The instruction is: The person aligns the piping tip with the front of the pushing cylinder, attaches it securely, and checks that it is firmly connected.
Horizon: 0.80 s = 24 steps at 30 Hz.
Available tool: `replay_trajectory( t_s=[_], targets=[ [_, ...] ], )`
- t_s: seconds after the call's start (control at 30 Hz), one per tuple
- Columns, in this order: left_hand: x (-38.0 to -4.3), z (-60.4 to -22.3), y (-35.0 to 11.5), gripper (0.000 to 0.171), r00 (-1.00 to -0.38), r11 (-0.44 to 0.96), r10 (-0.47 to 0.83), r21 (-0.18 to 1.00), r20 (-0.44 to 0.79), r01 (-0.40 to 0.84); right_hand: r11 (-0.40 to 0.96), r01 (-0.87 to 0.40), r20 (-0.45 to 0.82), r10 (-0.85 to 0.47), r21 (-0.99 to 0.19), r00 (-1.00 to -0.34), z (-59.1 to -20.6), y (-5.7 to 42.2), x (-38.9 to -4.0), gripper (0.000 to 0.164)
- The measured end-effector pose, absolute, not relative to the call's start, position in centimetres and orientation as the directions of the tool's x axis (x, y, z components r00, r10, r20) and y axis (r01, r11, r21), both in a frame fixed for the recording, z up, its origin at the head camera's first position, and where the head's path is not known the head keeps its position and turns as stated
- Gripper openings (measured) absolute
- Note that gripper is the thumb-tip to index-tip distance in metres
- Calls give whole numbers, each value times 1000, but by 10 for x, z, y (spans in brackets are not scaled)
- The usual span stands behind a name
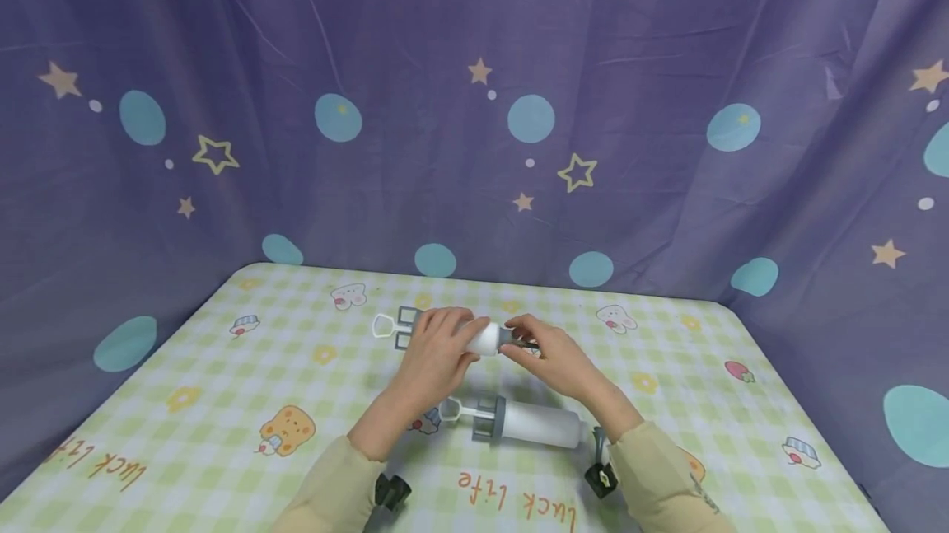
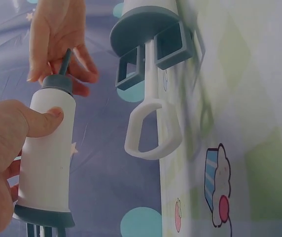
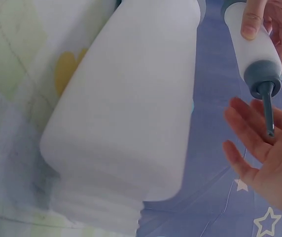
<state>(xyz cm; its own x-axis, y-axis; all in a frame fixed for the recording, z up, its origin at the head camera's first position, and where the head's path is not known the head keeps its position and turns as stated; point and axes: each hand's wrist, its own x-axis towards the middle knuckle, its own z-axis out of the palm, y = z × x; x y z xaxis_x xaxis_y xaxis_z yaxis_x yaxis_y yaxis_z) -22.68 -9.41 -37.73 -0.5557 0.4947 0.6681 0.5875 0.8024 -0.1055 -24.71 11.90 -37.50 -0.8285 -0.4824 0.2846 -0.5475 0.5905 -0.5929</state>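
My left hand (image 1: 437, 352) grips the white barrel of a large syringe (image 2: 47, 148), held above the table with thumb and fingers round it. A grey cap with a thin nozzle (image 3: 267, 106) sits on the barrel's end. Around that cap my right hand (image 3: 269, 153) has its fingers spread and loosely bent, with thumb apart from the cap; whether one fingertip touches it I cannot tell. Below the hands a second white syringe (image 1: 541, 424) lies on its side, its ring-handled plunger (image 2: 151, 131) pointing left and its bare threaded end (image 3: 99, 205) to the right.
A green-checked cloth with cartoon prints covers the table (image 1: 222, 360). Behind and at the sides hangs a purple curtain (image 1: 445, 39) with stars and blue ovals. Small black devices (image 1: 600, 479) show by the forearms.
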Motion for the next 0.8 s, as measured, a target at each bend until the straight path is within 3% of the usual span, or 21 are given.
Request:
replay_trajectory(
  t_s=[0.17,0.43,0.6,0.8],
  targets=[
    [-227,-378,-95,51,-567,805,486,-88,665,586,564,-659,431,-499,-497,-752,-377,119,-248,51],
    [-229,-378,-94,51,-554,800,481,-81,679,595,510,-766,591,-499,-391,-634,-379,115,-251,43],
    [-228,-377,-93,51,-555,801,479,-80,680,593,507,-770,603,-492,-388,-628,-380,115,-252,39],
    [-227,-376,-93,51,-554,802,481,-86,679,591,522,-740,566,-484,-426,-667,-380,118,-251,34]
  ],
)
